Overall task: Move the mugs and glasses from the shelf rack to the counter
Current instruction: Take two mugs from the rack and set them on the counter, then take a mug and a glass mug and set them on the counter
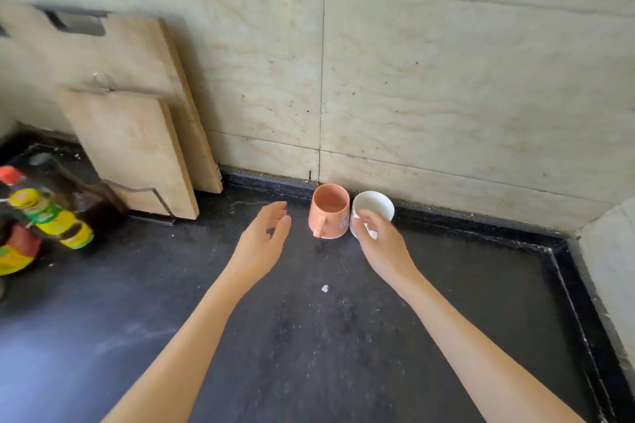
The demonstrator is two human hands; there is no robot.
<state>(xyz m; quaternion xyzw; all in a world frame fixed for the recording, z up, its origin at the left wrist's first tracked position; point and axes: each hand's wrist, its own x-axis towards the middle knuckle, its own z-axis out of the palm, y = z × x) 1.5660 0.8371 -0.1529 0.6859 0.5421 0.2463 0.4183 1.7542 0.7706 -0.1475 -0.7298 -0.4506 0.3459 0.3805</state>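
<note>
A dark counter is meeting a tiled wall; an orange mug is standing upright beside a white mug, which the right hand is gripping, while the left hand is hovering spread and empty

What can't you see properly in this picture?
Head view:
- White ceramic mug: near side hidden by the right hand.
- Dark sauce bottles with yellow labels: blurred, cut off by the left edge.
- Shelf rack: out of frame.
- Pale wooden cutting boards: top cropped.
</note>
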